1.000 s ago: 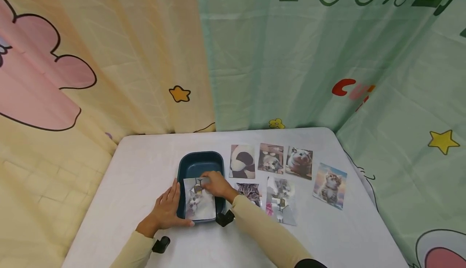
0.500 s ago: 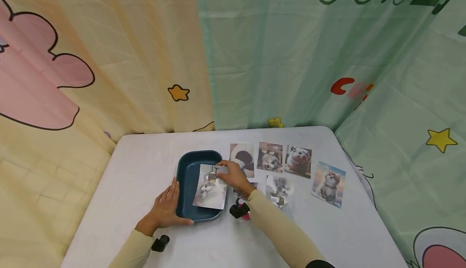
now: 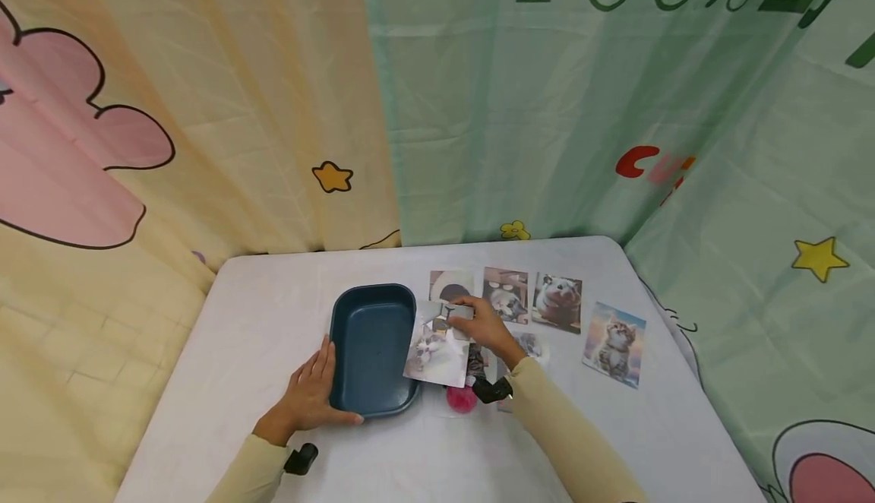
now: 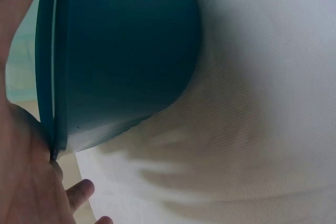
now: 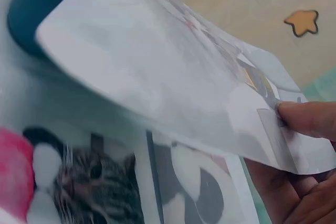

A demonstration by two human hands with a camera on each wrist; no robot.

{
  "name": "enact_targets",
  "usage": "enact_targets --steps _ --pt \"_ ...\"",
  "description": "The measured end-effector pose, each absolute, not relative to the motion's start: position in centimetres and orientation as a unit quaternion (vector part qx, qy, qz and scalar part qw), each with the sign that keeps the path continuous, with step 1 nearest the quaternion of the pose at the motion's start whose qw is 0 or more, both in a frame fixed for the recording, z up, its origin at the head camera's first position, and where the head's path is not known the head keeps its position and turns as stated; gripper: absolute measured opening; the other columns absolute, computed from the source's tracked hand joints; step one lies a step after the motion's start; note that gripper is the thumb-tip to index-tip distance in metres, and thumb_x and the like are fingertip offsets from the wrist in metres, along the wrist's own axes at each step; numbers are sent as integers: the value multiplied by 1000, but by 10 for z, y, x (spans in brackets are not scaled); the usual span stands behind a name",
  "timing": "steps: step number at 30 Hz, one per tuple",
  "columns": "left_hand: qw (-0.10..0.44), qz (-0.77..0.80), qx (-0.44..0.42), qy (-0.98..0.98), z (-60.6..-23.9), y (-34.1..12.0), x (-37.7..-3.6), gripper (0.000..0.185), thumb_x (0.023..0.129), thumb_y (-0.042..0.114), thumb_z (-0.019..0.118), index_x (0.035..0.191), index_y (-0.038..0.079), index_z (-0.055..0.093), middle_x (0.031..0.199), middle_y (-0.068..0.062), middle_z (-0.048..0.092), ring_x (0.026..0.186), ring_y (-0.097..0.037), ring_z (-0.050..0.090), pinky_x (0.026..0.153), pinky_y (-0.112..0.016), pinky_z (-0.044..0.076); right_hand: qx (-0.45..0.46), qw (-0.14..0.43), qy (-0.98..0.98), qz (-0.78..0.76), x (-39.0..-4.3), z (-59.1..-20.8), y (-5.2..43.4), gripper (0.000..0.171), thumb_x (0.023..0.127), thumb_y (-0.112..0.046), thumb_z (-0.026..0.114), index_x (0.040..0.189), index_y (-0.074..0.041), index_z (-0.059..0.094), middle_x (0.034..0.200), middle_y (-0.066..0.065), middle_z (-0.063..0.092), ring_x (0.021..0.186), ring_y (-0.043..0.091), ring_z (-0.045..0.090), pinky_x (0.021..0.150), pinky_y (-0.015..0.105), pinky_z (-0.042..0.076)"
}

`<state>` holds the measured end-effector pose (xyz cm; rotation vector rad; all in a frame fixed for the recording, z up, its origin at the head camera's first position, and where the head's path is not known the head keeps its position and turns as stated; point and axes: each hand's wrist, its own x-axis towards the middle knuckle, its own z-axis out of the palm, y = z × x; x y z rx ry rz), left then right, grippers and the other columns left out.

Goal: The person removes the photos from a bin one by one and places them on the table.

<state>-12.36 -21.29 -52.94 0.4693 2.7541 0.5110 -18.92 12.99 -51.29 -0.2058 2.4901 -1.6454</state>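
1. Looking from the head view, the right hand [image 3: 481, 328] pinches the far edge of a cat photo [image 3: 437, 347] just right of the frame's centre. The photo hangs lifted, partly over the right rim of the dark blue tray [image 3: 372, 351] and partly over the photos that lie beside the tray. The left hand [image 3: 311, 393] rests with straight fingers against the left side of the tray, thumb along its near rim, in the lower middle of the frame. On the white table [image 3: 260, 313], right of centre, lie a panda photo [image 3: 447, 284], a hamster photo [image 3: 557, 302] and a kitten photo [image 3: 613, 343]. A pink round object [image 3: 461, 399] shows just below the held photo. Printed curtains [image 3: 205, 108] fill the upper part of the frame.

2. In the left wrist view, the tray's outer wall [image 4: 121, 56] fills the upper left. The palm and fingers of the left hand [image 4: 31, 182] press on its rim at the left edge. The white table cloth [image 4: 262, 103] takes the right half.

3. In the right wrist view, the held photo [image 5: 157, 77] crosses the frame from upper left to lower right, showing its pale back side. A fingertip [image 5: 310, 119] of the right hand grips it at the right edge. Below it lies a tabby cat photo [image 5: 89, 182] at the lower left, and a corner of the tray [image 5: 31, 14] sits in the upper left.
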Motion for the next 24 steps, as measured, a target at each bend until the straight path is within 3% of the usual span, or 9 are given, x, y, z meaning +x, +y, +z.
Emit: enact_targets --steps 3,7,12,16,19,22,24 --pt "154 178 165 958 -530 -213 -124 142 57 70 78 148 -12 5 158 -28 -3 141 -46 15 107 -67 17 -66 81 828 -550 -184 -513 151 29 91 -15 67 118 -3 65 122 13 61 87 13 58 72 32 50" --pt "163 181 165 956 -531 -212 -124 142 58 68 79 148 -12 4 158 -27 -5 142 -45 13 107 -67 15 -75 93 836 -536 -176 -512 184 28 91 -13 67 116 -1 65 118 16 62 68 14 49 64 34 48" --pt "164 180 163 956 -529 -211 -124 142 58 67 80 148 -13 4 157 -28 -4 141 -46 14 107 -66 15 -61 98 839 -532 -159 -513 229 34 92 -15 66 121 3 61 132 25 53 71 23 51 64 38 47" --pt "165 178 166 956 -527 -210 -123 141 59 66 79 148 -13 4 157 -29 -4 141 -46 14 107 -67 16 -38 97 836 -539 -139 -518 266 39 92 -14 66 123 7 59 132 28 51 71 20 52 60 37 47" --pt "164 181 166 955 -525 -211 -123 141 59 65 80 148 -13 4 157 -29 -4 141 -47 14 107 -67 16 -14 89 843 -530 -125 -525 291 39 92 -16 67 122 6 60 129 26 53 86 18 56 65 33 49" --pt "164 184 164 955 -525 -211 -123 141 58 64 81 148 -14 4 157 -29 -4 141 -47 13 107 -68 15 11 87 854 -513 -111 -534 313 39 92 -20 67 122 4 60 130 24 53 105 23 52 74 29 48" --pt "165 187 164 954 -526 -212 -123 142 58 64 81 148 -13 3 157 -28 -5 141 -47 12 107 -68 14 31 87 857 -507 -103 -539 325 40 91 -21 68 122 3 60 131 23 53 110 26 49 77 28 47"
